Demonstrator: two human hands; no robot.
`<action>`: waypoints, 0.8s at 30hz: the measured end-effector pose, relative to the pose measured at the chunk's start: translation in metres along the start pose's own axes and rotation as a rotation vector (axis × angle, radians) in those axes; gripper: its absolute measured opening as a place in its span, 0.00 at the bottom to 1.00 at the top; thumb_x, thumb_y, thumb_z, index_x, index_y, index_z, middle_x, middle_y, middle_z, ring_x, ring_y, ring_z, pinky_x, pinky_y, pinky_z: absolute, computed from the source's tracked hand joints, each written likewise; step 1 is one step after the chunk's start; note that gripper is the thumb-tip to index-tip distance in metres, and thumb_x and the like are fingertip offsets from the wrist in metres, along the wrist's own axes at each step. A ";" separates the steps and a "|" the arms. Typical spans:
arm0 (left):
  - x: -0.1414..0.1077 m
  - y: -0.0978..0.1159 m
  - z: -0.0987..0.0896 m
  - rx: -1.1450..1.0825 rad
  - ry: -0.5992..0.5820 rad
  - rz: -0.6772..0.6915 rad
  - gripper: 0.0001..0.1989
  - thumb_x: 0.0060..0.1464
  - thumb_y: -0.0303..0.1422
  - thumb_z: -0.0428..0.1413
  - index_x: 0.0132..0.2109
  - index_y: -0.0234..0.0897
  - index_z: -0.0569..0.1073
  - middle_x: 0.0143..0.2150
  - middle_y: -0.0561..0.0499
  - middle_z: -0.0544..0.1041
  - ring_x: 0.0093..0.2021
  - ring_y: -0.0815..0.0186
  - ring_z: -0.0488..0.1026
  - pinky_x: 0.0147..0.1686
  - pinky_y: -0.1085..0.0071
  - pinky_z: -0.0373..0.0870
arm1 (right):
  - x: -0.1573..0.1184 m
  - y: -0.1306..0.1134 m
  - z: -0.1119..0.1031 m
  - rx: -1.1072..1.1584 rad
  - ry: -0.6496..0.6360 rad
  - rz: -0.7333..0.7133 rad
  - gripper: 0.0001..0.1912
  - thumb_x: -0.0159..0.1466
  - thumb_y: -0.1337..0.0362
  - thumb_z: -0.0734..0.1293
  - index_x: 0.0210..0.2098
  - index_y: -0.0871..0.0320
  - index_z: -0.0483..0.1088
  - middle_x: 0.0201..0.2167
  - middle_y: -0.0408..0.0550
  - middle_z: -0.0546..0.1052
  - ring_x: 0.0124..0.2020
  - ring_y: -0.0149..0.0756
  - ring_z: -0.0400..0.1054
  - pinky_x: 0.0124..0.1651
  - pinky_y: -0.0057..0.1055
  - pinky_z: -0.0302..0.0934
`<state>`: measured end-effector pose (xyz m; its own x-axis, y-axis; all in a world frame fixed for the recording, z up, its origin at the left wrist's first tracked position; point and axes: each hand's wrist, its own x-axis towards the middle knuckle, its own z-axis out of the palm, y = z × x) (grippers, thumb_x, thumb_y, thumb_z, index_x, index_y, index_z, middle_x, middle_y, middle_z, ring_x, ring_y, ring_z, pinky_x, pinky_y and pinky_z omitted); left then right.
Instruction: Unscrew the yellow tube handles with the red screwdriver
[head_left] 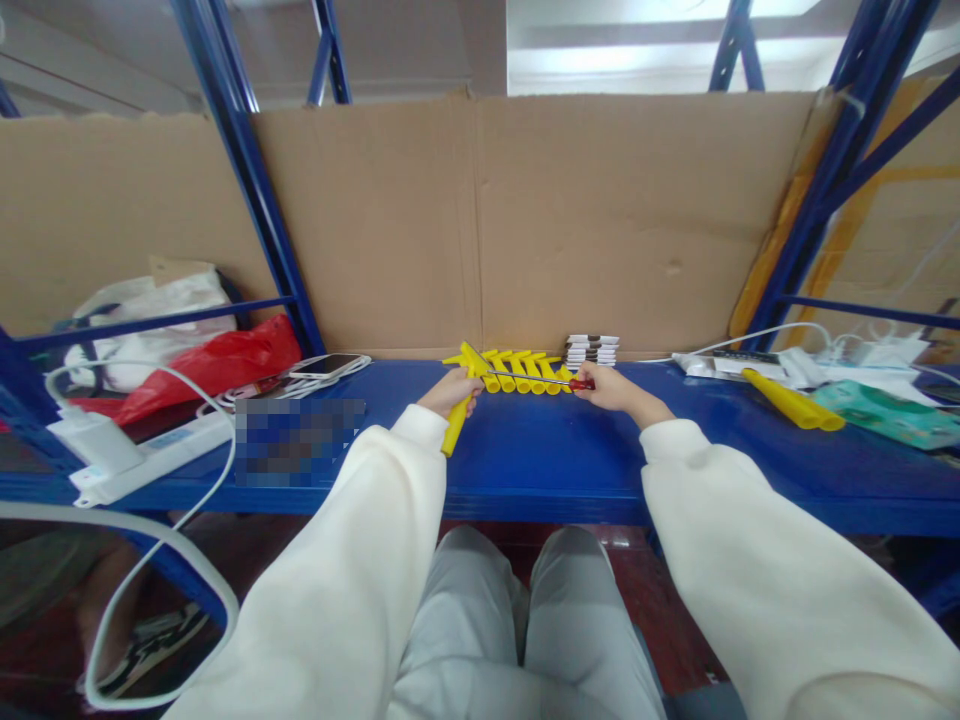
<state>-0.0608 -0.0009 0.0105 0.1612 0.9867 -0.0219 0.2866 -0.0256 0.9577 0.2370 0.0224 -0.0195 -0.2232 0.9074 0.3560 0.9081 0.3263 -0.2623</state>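
Observation:
My left hand (pixel 453 390) is closed around a yellow plastic piece (pixel 454 430) with a long handle, held tilted above the blue shelf top. My right hand (pixel 604 386) grips the red handle of a screwdriver (pixel 540 379). Its thin metal shaft points left and reaches the upper part of the yellow piece; whether the tip touches a screw is too small to tell. Just behind the shaft, several similar yellow pieces (pixel 529 370) with rounded ends lie side by side in a row. A small stack of white packs with dark bands (pixel 591 350) stands behind my right hand.
Cardboard (pixel 600 220) closes off the back of the blue shelf (pixel 540 460). On the left are a phone (pixel 328 366), a red bag (pixel 217 365) and a white power strip (pixel 161 460) with a looping cable. To the right lie yellow pieces (pixel 795 402) and a green packet (pixel 885 413).

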 end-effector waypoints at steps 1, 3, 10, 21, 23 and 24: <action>0.000 0.000 0.001 0.025 0.006 -0.001 0.13 0.52 0.19 0.52 0.27 0.40 0.61 0.15 0.62 0.58 0.13 0.74 0.57 0.15 0.78 0.56 | 0.000 0.000 0.000 -0.005 0.003 -0.003 0.06 0.59 0.67 0.69 0.36 0.55 0.69 0.35 0.46 0.80 0.34 0.36 0.71 0.37 0.27 0.61; -0.001 -0.001 0.001 0.072 0.017 -0.005 0.13 0.52 0.19 0.54 0.27 0.40 0.61 0.15 0.62 0.59 0.13 0.74 0.58 0.16 0.78 0.56 | 0.000 -0.001 -0.002 -0.017 0.004 -0.014 0.04 0.60 0.65 0.69 0.35 0.55 0.71 0.35 0.47 0.81 0.35 0.37 0.73 0.38 0.28 0.62; 0.002 -0.004 0.001 0.150 0.022 0.010 0.13 0.52 0.19 0.53 0.26 0.40 0.62 0.15 0.61 0.58 0.14 0.72 0.59 0.18 0.77 0.60 | -0.006 -0.022 -0.015 -0.212 0.033 0.017 0.05 0.62 0.64 0.67 0.34 0.57 0.76 0.36 0.53 0.82 0.36 0.42 0.74 0.37 0.31 0.59; -0.007 0.002 0.005 0.191 0.028 0.032 0.15 0.55 0.19 0.50 0.25 0.40 0.60 0.14 0.61 0.58 0.13 0.73 0.58 0.18 0.77 0.59 | -0.016 -0.047 -0.024 -0.451 -0.001 0.096 0.13 0.66 0.65 0.63 0.48 0.59 0.74 0.42 0.61 0.82 0.44 0.50 0.76 0.42 0.35 0.59; -0.007 0.002 0.005 0.206 0.030 0.034 0.14 0.54 0.19 0.50 0.25 0.40 0.61 0.14 0.60 0.59 0.14 0.72 0.59 0.19 0.77 0.60 | -0.016 -0.048 -0.024 -0.437 -0.002 0.084 0.14 0.65 0.65 0.63 0.49 0.60 0.74 0.43 0.62 0.82 0.46 0.51 0.76 0.46 0.37 0.59; -0.007 0.002 0.005 0.216 0.030 0.033 0.14 0.54 0.19 0.50 0.25 0.40 0.62 0.14 0.60 0.59 0.14 0.72 0.59 0.20 0.76 0.61 | -0.016 -0.048 -0.023 -0.427 0.002 0.076 0.15 0.65 0.65 0.64 0.49 0.61 0.74 0.43 0.62 0.82 0.47 0.52 0.76 0.49 0.38 0.59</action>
<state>-0.0568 -0.0084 0.0112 0.1464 0.9890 0.0197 0.4779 -0.0882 0.8740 0.2053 -0.0138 0.0080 -0.1497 0.9241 0.3517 0.9871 0.1192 0.1070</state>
